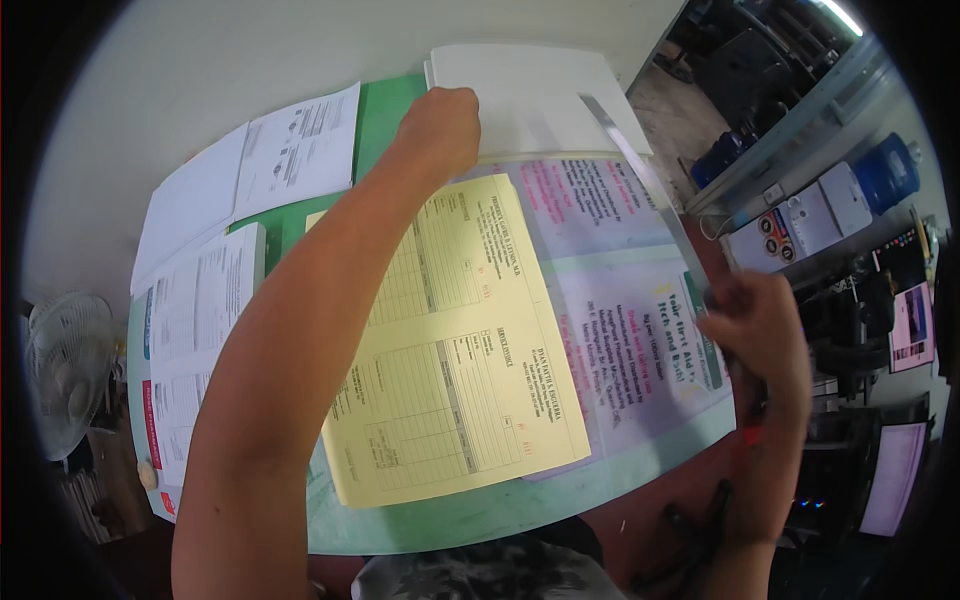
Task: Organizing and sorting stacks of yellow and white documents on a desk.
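Observation:
A stack of yellow printed invoice forms (465, 337) lies on the green table, under my left forearm. My left hand (442, 127) is closed at the left edge of a white paper stack (532, 97) at the back; whether it pinches anything is hidden. My right hand (750, 322), blurred, is closed around the near end of a long thin metallic strip, perhaps a ruler (622, 139), which reaches back over the white stack. Printed sheets with pink and green lettering (622, 322) lie between the yellow forms and my right hand.
White printed forms (300, 150) and another form stack (202, 300) lie at the left. A fan (71, 367) stands beyond the table's left edge. Right of the table are a water dispenser (799, 217), a blue water bottle (889, 174) and lit screens (892, 480).

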Available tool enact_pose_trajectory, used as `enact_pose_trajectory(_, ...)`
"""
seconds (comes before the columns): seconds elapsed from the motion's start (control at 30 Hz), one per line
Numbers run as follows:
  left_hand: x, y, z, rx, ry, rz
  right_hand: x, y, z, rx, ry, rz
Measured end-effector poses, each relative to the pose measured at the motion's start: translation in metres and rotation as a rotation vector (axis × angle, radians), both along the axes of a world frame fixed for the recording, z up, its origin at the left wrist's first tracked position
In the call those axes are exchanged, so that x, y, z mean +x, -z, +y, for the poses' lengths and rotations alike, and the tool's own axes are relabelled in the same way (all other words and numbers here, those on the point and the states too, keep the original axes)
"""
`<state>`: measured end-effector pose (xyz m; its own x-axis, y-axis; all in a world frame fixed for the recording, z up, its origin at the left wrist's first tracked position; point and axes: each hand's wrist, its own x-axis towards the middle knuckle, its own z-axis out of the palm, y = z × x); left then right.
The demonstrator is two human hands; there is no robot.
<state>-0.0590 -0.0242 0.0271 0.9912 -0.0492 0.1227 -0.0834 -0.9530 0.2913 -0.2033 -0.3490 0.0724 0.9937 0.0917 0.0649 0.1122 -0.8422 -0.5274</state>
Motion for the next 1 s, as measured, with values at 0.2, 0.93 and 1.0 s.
enact_pose_trajectory(0.2, -0.005, -0.005, -0.024, -0.017, 0.001, -0.050, 0.125, 0.049, 0.047, -0.089, 0.053, -0.162)
enact_pose_trajectory(0.93, -0.001, -0.001, -0.017, -0.016, -0.032, -0.013, 0.223, 0.047, 0.116, -0.508, -0.124, -0.001)
enact_pose_trajectory(1.0, 0.001, 0.002, -0.021, -0.072, 0.002, -0.080, 0.232, 0.056, 0.114, -0.452, -0.061, -0.050)
